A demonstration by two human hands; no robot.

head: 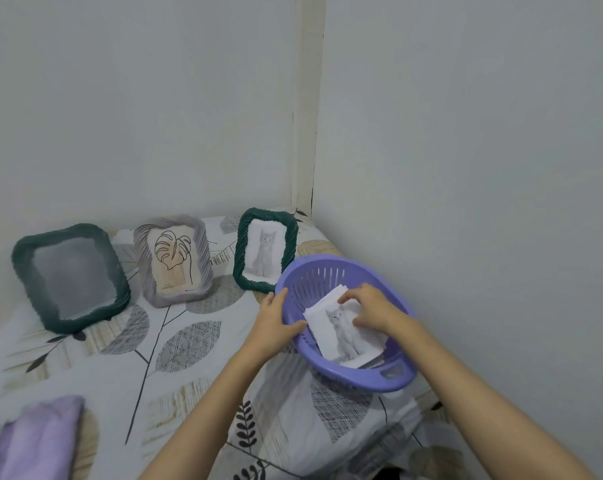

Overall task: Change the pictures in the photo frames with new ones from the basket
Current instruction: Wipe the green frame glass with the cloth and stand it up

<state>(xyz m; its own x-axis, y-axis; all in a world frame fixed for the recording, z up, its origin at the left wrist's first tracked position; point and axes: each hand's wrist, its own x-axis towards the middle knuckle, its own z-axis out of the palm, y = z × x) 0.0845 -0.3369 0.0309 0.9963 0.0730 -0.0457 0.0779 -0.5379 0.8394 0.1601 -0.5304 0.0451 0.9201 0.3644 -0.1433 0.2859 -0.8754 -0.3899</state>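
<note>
A: What's hard to read?
B: Left green frame is blurred, its picture can't be made out. Purple cloth cut off at bottom-left corner.
A: Other frames?
B: Grey frame shows a leaf line drawing. Right green frame holds a grey kitten photo. All three lean upright on the bed near the wall.
A: Basket?
B: Purple basket, slotted, on the bed by the corner, tilted. Kitten print tops a paper stack inside.
A: Hands?
B: Left hand grips the basket rim, thumb inside. Right hand in the basket, fingers curled onto the print; a true pinch can't be confirmed.
</note>
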